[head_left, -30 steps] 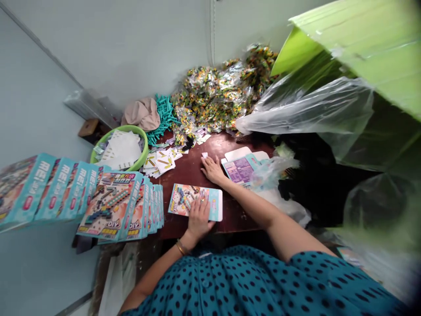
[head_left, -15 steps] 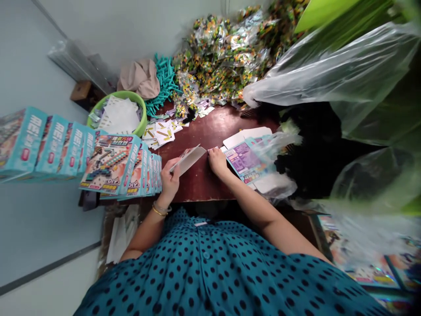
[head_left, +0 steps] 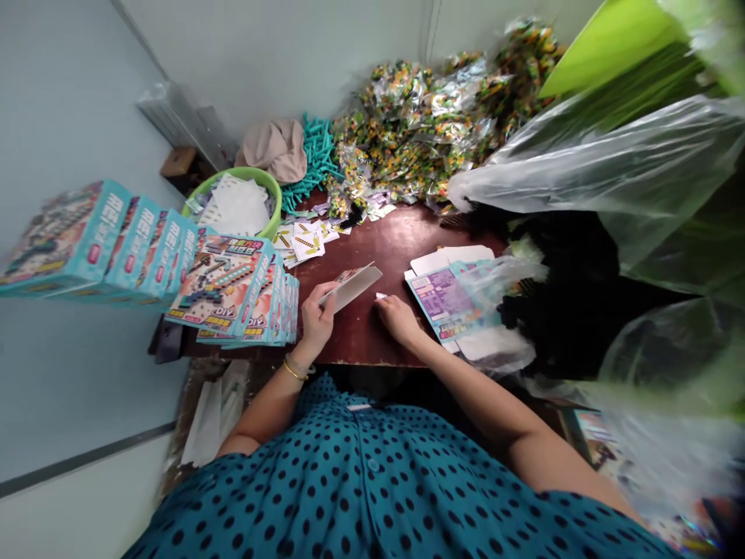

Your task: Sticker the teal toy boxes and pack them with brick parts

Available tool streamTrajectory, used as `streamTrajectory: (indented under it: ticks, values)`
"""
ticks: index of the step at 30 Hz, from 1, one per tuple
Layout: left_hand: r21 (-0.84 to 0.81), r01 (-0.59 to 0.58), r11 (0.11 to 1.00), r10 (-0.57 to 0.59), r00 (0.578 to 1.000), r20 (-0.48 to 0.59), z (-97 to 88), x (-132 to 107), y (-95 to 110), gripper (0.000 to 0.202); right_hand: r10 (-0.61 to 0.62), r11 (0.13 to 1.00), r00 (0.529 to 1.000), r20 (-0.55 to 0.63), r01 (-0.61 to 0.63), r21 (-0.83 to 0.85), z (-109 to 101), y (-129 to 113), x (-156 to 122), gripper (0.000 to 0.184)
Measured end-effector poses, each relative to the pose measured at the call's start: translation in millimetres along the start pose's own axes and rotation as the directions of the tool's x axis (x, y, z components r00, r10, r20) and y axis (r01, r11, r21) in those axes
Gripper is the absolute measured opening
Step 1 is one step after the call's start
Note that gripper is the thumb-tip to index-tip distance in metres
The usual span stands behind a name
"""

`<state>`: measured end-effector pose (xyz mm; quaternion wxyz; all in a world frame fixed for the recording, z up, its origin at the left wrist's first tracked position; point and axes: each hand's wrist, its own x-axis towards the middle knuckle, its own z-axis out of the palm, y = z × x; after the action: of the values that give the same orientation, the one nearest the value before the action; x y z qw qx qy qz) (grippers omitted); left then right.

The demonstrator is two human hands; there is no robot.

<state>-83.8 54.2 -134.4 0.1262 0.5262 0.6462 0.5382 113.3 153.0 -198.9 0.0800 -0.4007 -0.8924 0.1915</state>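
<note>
The left hand (head_left: 315, 320) pinches a flat printed carton (head_left: 352, 284) by its near edge, tilted up off the brown table (head_left: 372, 330), white underside showing. The right hand (head_left: 397, 317) lies just at 3 o'clock of it, fingers curled onto the tabletop, with a small white scrap (head_left: 381, 296) at its fingertips; whether it grips the scrap cannot be told.

Open tabletop runs from the hands toward 12 o'clock as a bare strip. At 9 o'clock it is bounded by a row of filled teal boxes (head_left: 233, 291) standing on edge, too tightly packed to count; a second run of four or so teal boxes (head_left: 105, 244) sits farther out at 9. At 3 o'clock one stack of flattened cartons (head_left: 445, 291) lies partly under a clear plastic bag (head_left: 582, 167). At 11 o'clock one green basin (head_left: 272, 203) holds white sheets, with loose instruction cards (head_left: 303, 241) beside it. At 12 o'clock a heap of bagged coloured parts (head_left: 419, 136) closes the far edge, one pile of teal sticks (head_left: 317, 155) and a beige cloth (head_left: 276, 147) beside it. The near table edge meets the person's dotted blouse (head_left: 372, 497).
</note>
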Motion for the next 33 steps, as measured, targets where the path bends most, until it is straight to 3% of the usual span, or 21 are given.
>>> streamTrajectory:
  ticks: [2, 5, 8, 10, 12, 13, 15, 17, 20, 23, 25, 27, 30, 33]
  values:
    - [-0.008, 0.013, 1.000, -0.013, 1.000, -0.009, -0.1, 1.7, 0.5, 0.034, -0.019, 0.984, 0.987, -0.162, 0.047, 0.169, -24.7, -2.9, -7.1, 0.026]
    - [-0.032, 0.011, 0.999, -0.011, 1.000, -0.004, 2.6, 3.5, 2.0, 0.034, -0.042, 0.891, 0.902, -0.431, 0.229, 0.392, -58.7, -23.2, -4.9, 0.026]
    - [-0.029, -0.042, 0.999, 0.043, 0.999, 0.008, 6.2, 4.7, 0.9, 0.035, -0.227, 0.836, 0.875, -0.429, 0.401, 0.376, -69.7, -54.9, 15.0, 0.022]
    - [-0.011, -0.053, 0.999, 0.052, 0.998, -0.041, 5.2, 5.4, -3.0, 0.036, -0.371, 0.773, 0.834, -0.408, 0.521, 0.362, -68.9, -68.2, 36.1, 0.020]
    - [-0.010, 0.001, 1.000, -0.002, 0.993, -0.120, 0.7, 5.5, -8.9, 0.037, -0.407, 0.710, 0.776, -0.482, 0.601, 0.368, -68.6, -68.9, 63.9, 0.018]
    - [-0.019, 0.045, 0.999, -0.048, 0.987, -0.156, -2.2, 5.2, -12.0, 0.038, -0.367, 0.705, 0.760, -0.536, 0.603, 0.373, -68.9, -64.9, 81.0, 0.019]
    - [-0.038, 0.128, 0.991, -0.133, 0.969, -0.208, -7.3, 3.6, -16.6, 0.040, -0.200, 0.789, 0.787, -0.584, 0.483, 0.380, -67.7, -52.2, 123.2, 0.028]
    - [-0.043, 0.181, 0.983, -0.186, 0.949, -0.253, -9.6, 0.7, -18.0, 0.040, -0.083, 0.896, 0.873, -0.481, 0.276, 0.347, -59.7, -39.7, 173.3, 0.037]
    - [-0.022, 0.200, 0.980, -0.198, 0.936, -0.291, -9.5, -4.0, -15.3, 0.036, -0.086, 0.958, 0.962, -0.260, 0.151, 0.243, -32.2, -30.4, 242.2, 0.030]
    - [-0.002, 0.170, 0.986, -0.165, 0.955, -0.248, -12.7, -8.3, -11.0, 0.034, -0.165, 0.973, 0.966, -0.197, 0.192, 0.129, 2.7, -26.2, 272.6, 0.028]
    - [0.005, 0.137, 0.991, -0.133, 0.973, -0.187, -18.3, -11.8, -9.0, 0.034, -0.247, 0.969, 0.956, -0.159, 0.244, -0.034, 22.9, -18.4, 264.8, 0.039]
    - [0.024, 0.095, 0.995, -0.090, 0.985, -0.149, -25.0, -16.1, -8.7, 0.034, -0.302, 0.943, 0.945, -0.127, 0.278, -0.181, 37.6, -5.0, 237.5, 0.047]
    - [0.049, 0.045, 0.998, -0.038, 0.990, -0.135, -32.2, -23.0, -11.9, 0.034, -0.256, 0.943, 0.961, -0.101, 0.226, -0.243, 49.3, 17.9, 170.2, 0.059]
    - [0.022, 0.073, 0.997, -0.070, 0.991, -0.118, -34.7, -27.0, -16.7, 0.034, -0.177, 0.965, 0.983, -0.042, 0.165, -0.206, 55.3, 28.3, 86.2, 0.066]
